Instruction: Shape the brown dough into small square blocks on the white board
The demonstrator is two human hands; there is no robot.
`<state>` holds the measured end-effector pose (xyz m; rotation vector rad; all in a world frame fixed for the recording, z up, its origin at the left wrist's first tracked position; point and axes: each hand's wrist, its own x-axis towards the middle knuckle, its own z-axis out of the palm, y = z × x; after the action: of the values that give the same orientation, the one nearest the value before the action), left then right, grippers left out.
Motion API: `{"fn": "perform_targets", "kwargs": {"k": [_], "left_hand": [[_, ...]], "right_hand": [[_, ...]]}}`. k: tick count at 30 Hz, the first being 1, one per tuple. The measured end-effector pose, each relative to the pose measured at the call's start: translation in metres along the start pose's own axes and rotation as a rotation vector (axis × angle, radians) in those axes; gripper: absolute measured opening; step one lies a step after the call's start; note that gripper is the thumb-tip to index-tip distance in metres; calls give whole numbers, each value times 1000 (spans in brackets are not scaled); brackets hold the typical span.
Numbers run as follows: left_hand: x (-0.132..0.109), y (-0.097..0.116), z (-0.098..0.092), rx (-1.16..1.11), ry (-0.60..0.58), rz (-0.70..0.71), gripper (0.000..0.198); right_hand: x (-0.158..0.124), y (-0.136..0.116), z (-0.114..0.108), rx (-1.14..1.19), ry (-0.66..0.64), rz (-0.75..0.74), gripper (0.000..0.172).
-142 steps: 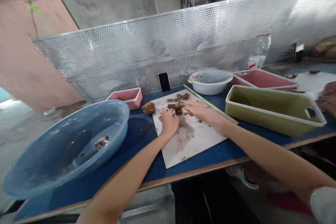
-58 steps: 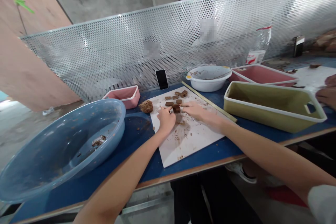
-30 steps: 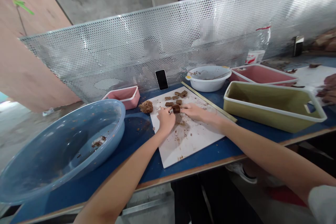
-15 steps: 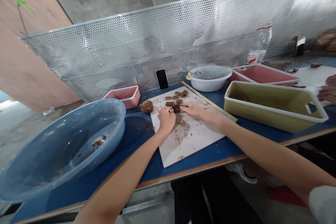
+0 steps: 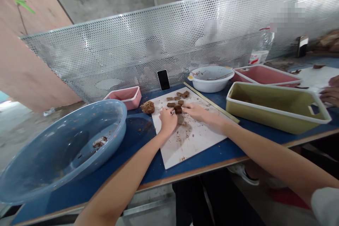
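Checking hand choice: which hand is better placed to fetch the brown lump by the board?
Probably left: the left hand lies nearer the lump; the right hand is beyond it, farther right.

text: none legible | bag label (image 5: 256, 57): too blurred to read

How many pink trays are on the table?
2: a small pink tray left of the white board, a large pink tray behind the green tray; more may lie outside view.
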<state>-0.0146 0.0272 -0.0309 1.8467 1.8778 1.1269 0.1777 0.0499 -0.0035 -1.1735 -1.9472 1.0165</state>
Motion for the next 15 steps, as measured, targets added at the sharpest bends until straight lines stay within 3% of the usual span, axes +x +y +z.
{"fn": "perform_targets", "kwargs": {"k": [3,7,11,13,15], "left_hand": [[2,-5,3,-10,23,5,50],[6,-8,5,1,50,-10,52],[11,-8,-1,-22,54,-17,55],[14,-8,-5,-22,42,-3,55],[16,-8,-8,-19,44,10,53]], "right_hand": [[-7,-11,-10,-128,55,-37,28],[-28,-33,-42,-236,214,-68,53],[-55,-34,-108,-454,420,-107,50],[-67,-20,-150,-616,483,-15,43],[-76,0,-192,-794,448,132,42]]}}
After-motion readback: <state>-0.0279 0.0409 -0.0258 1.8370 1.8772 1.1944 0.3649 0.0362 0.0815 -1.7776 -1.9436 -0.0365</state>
